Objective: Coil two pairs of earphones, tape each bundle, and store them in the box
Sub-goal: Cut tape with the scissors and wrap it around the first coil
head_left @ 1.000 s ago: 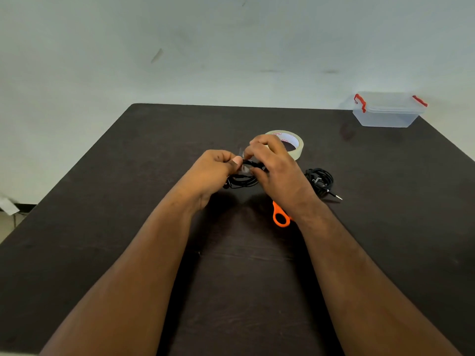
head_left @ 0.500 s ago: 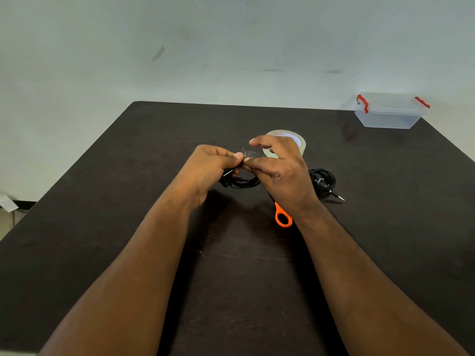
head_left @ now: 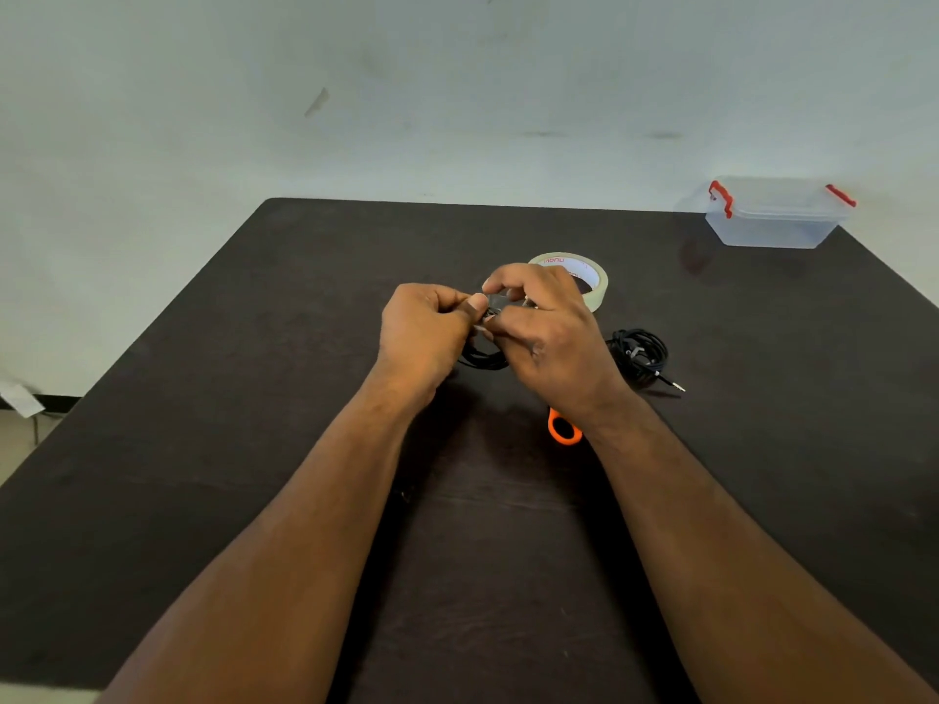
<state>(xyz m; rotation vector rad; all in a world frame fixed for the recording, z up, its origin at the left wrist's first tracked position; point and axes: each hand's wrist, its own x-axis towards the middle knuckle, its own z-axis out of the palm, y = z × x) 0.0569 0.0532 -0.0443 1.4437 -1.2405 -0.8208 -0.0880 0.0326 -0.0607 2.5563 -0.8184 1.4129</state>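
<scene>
Head view: our left hand [head_left: 424,333] and right hand [head_left: 551,331] both pinch a black coil [head_left: 482,359] over the table [head_left: 254,398]; second coil [head_left: 637,350] lies right

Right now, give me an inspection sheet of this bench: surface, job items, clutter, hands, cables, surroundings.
Surface: dark table, matte, some scuffs.
Job items: held earphones coiled, loop hanging below the hands; second earphones coiled on the table, plug sticking out to the right; tape roll lying flat behind the hands; clear box at the far right corner, lid on, red latches.
Clutter: scissors, only an orange handle shows under the right wrist.
Hands: left hand and right hand both pinching the held bundle, a strip of tape between the fingertips.
Cables: only the earphone cords.
Surroundings: plain pale wall; paper scrap at the left edge.
</scene>
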